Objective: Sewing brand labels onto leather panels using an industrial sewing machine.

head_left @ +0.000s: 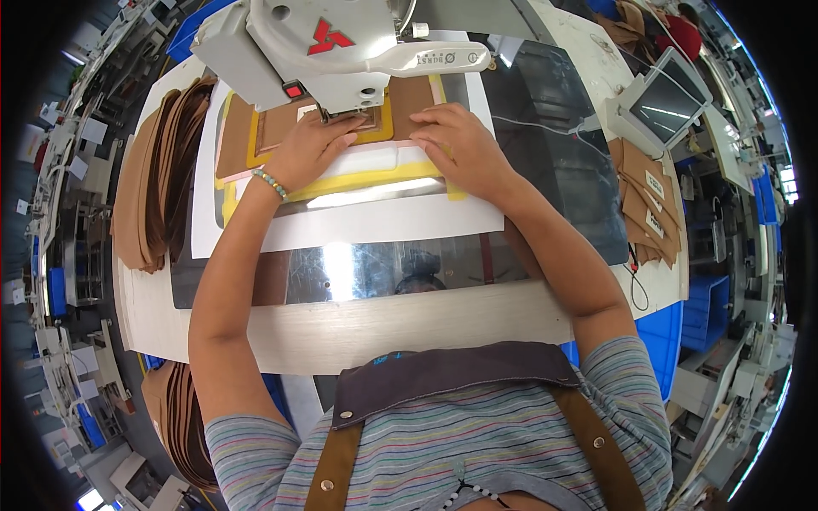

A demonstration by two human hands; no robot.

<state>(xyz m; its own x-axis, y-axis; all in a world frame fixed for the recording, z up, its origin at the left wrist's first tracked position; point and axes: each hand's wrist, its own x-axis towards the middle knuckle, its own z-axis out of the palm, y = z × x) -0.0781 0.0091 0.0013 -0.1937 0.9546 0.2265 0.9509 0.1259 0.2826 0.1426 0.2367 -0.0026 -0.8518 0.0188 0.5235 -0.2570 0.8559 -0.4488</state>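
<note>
My left hand (308, 153) lies with its fingers stretched out at the foot of the white sewing machine (298, 60), close beside the needle area. Under its fingertips is a brown flat piece (236, 140) in a template frame (341, 183) with yellow edging; the fabric or leather kind is unclear. To the right of the needle, my right hand (467, 153) rests over the frame's right side, fingers apart and slightly bent. Neither hand visibly grips anything. The machine head hides part of the brown piece and the needle tip.
A white sheet (383, 223) lies under the frame on a shiny dark plate (554, 153). Stacked brown pieces (141, 183) stand at left, others (179, 422) hang below. At right are labelled brown pieces (635, 183), a small screen (669, 100) and a blue bin (705, 313).
</note>
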